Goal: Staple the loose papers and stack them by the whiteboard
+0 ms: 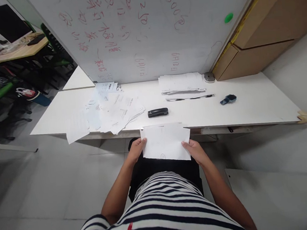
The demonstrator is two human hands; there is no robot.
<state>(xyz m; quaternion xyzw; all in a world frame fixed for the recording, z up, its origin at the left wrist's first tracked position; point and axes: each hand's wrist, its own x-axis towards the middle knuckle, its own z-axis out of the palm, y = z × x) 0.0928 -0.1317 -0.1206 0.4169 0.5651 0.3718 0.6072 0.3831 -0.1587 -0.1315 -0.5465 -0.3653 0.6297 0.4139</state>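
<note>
Several sheets of paper (165, 142) are held in front of my lap, just off the desk's front edge. My left hand (137, 148) grips their left side, thumb on top. At the right side my right hand (195, 150) pinches the same sheets, its thumb also on top; the other fingers are mostly hidden. The sheets are not quite lined up at the far edge. Just beyond them a black stapler (158, 112) lies on the desk. A loose heap of papers (115, 109) spreads to the left, with one sheet hanging over the front edge.
On the white desk (260, 101) lie a neater paper stack (180, 82), a thin dark strip (190, 97) and a dark wristwatch (228, 99). Behind stands a whiteboard (150, 28) with red writing. Cardboard boxes (267, 53) rise at the back right.
</note>
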